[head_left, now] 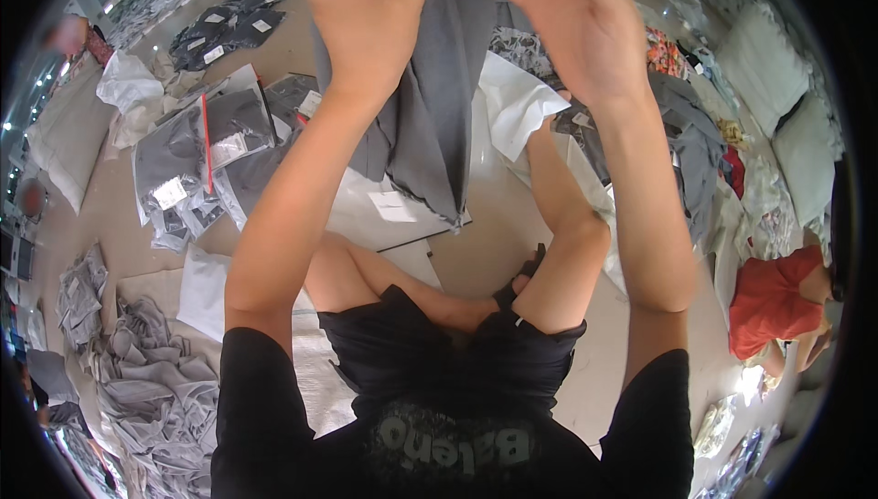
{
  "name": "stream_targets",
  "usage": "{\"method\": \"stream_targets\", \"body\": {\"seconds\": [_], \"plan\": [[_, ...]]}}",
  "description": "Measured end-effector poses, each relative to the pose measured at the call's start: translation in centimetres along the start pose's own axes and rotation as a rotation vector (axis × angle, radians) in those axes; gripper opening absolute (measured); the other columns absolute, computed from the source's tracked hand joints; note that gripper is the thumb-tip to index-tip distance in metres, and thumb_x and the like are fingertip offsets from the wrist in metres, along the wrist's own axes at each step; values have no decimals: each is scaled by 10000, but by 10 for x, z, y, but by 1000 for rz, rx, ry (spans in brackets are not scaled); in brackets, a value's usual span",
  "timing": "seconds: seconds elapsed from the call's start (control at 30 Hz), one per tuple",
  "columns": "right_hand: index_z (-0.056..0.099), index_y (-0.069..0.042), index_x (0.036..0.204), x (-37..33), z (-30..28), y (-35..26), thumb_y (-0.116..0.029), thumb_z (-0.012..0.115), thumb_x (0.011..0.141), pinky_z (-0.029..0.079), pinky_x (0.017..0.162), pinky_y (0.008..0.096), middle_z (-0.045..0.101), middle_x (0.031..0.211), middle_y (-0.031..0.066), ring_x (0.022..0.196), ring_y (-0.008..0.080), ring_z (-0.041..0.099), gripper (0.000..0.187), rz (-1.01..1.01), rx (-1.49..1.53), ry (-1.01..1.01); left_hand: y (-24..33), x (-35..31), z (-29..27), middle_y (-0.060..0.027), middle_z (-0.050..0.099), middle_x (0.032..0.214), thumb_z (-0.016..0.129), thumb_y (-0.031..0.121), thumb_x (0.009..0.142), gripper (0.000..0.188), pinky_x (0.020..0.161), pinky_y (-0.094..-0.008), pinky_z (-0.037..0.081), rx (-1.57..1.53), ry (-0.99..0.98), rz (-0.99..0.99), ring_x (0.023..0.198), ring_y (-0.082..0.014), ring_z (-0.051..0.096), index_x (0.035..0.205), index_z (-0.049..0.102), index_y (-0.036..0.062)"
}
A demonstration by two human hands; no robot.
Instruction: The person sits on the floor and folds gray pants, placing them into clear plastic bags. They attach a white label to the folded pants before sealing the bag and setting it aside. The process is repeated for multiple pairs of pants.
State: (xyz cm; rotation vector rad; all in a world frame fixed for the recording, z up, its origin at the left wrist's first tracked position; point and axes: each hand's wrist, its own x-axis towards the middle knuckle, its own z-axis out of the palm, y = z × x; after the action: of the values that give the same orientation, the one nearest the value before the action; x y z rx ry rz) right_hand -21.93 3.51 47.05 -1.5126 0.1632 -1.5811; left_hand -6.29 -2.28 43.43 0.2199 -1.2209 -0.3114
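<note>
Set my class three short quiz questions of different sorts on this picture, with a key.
1. True or false: the left hand holds the gray cloth.
2. Choose: the top on the person at far right is (a) green, (b) red, (c) white.
3. Fill in: in the picture, the clear packets lie to the ____ of the cloth.

Key: 1. True. 2. b. 3. left.

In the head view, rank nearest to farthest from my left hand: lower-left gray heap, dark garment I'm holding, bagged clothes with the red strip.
1. Dark garment: in your left hand.
2. Bagged clothes: left of the garment.
3. Gray heap: lower left.
</note>
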Motion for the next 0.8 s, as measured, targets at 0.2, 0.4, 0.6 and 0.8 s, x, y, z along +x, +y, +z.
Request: {"method": "stream_targets", "body": {"seconds": [0.2,0.4,0.6,0.8], "plan": [[215,-35,1660,-75,-116,127,-855,193,975,254,1234,456,443,1595,243,1449,345,434,1069,293,-142,341,-14,-14,21,-121,593,1283,694,-140,892,598,983,-300,527,-119,50,-76,1154,-189,639,1376,387,30],[253,-58,1664,-191,-140,223,-812,280,1005,338,1217,372,367,1661,133,1487,271,415,1002,874,7,187,-123,-40,0,-138,622,1261,718,-64,925,578,985,-319,531,27,191,-395,1133,-215,654,1389,380,11],[371,11,1591,-287,-225,341,-731,379,1021,391,1175,417,474,1567,247,1418,361,502,936,1184,-548,420,-277,-222,-134,-237,633,1358,742,542,910,816,1072,-422,478,817,-169,-937,1253,-304,620,1440,523,-38],[435,45,1530,-354,-195,336,-581,621,979,407,1154,484,499,1486,317,1385,463,493,854,1016,-1120,462,-174,-418,-188,-193,636,1275,750,339,910,515,997,-487,475,1009,-830,-1062,1193,-390,600,1315,645,39]]}}
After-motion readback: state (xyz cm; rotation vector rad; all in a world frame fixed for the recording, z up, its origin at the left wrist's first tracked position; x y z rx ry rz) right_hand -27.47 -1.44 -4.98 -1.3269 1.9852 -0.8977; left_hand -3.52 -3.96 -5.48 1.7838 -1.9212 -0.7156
